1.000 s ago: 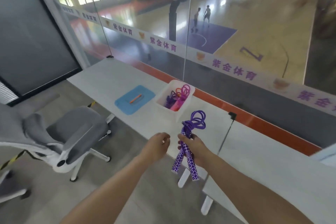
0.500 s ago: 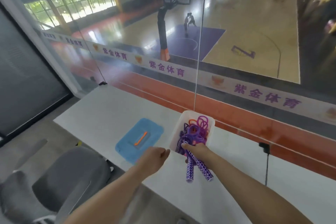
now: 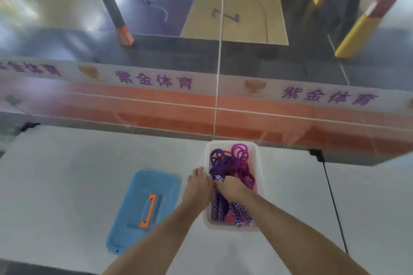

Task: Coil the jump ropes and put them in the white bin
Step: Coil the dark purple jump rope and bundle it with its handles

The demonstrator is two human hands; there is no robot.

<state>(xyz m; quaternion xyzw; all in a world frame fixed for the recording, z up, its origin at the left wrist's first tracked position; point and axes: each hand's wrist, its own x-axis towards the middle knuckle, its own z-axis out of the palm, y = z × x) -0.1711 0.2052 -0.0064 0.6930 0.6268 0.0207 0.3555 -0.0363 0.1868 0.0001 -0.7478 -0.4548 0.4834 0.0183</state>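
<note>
Two hands: both meet at the near-left part of the white bin point(image 3: 259, 163), which stands on the white tabletop point(image 3: 67, 185) close to the glass wall.
Right hand point(image 3: 233, 187): inside the bin, fingers curled round the purple jump rope point(image 3: 220, 164) where its coil meets the handles.
Left hand point(image 3: 197, 187): at the bin's left rim, fingertips touching the same rope beside the right hand; whether it grips or only rests there cannot be told through the blur.
Purple jump rope: in the bin, coiled loops toward the far end, its purple-and-white patterned handles point(image 3: 218, 209) pointing toward the near end.
Magenta jump rope point(image 3: 242, 163): coiled along the bin's right side, touching the purple one; a small orange loop shows behind the purple coil.
Blue lid point(image 3: 156, 183): flat on the tabletop just left of the bin, with an orange handle point(image 3: 148, 211) on top.
Black cable point(image 3: 333, 198): runs from a black plug at the tabletop's far edge toward the near edge, right of the bin.
Beyond the glass: a basketball court with two people, and a white band with purple lettering.
</note>
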